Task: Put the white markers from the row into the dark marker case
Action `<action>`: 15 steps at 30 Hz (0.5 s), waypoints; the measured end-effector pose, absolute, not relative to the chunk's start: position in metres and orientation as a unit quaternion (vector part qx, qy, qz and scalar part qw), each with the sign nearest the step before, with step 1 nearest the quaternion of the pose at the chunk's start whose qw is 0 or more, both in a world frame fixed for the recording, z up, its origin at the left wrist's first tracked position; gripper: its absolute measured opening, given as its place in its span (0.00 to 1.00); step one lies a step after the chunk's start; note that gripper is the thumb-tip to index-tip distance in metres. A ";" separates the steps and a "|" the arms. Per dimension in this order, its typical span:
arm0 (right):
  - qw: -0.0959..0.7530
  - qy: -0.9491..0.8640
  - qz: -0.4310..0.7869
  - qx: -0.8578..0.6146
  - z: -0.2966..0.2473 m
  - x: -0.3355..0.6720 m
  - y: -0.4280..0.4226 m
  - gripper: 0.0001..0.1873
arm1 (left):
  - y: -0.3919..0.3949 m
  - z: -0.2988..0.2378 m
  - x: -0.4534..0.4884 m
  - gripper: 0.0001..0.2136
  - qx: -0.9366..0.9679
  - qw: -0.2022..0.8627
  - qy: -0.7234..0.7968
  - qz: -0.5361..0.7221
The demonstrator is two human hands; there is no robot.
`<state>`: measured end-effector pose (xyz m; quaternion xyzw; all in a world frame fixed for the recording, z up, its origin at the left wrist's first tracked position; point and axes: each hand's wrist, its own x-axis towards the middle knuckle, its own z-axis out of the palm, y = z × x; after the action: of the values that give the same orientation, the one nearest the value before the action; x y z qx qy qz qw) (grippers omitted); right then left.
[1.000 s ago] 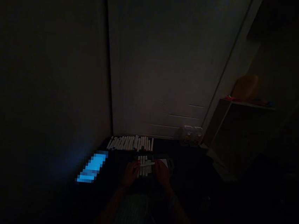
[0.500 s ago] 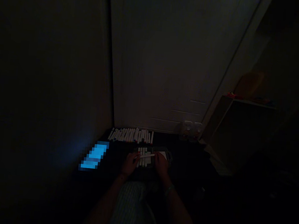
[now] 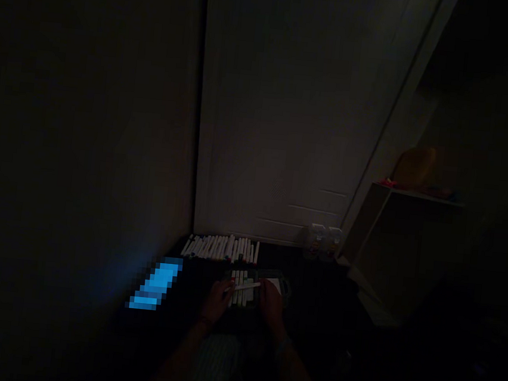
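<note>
I see dimly: a bright blue, coarsely pixelated slanted patch tints the dark, flat left-hand wall, while my lower right sinks to near black.

Reading no words, numbers or brands anywhere; making out only blurred, illegible markings on two clear containers, and finding the glowing blue screen too coarsely pixelated to read.

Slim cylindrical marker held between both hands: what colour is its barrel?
White; the slim cylindrical marker shows best in the head view.
</note>
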<state>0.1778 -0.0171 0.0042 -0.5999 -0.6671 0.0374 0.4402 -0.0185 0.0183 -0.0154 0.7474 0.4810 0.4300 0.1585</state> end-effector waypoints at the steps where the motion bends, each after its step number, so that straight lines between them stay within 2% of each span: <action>1: 0.439 -0.667 0.038 -0.600 0.005 0.178 -0.017 0.17 | 0.018 -0.016 -0.018 0.14 0.746 0.161 0.481 0.431; 15: 0.423 -0.664 0.042 -0.615 0.012 0.176 -0.018 0.18 | 0.025 -0.022 -0.017 0.13 0.739 0.151 0.485 0.443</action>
<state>0.1757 -0.0177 0.0119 -0.6150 -0.6643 0.0419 0.4227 -0.0169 0.0249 -0.0224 0.7387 0.4849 0.4433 0.1506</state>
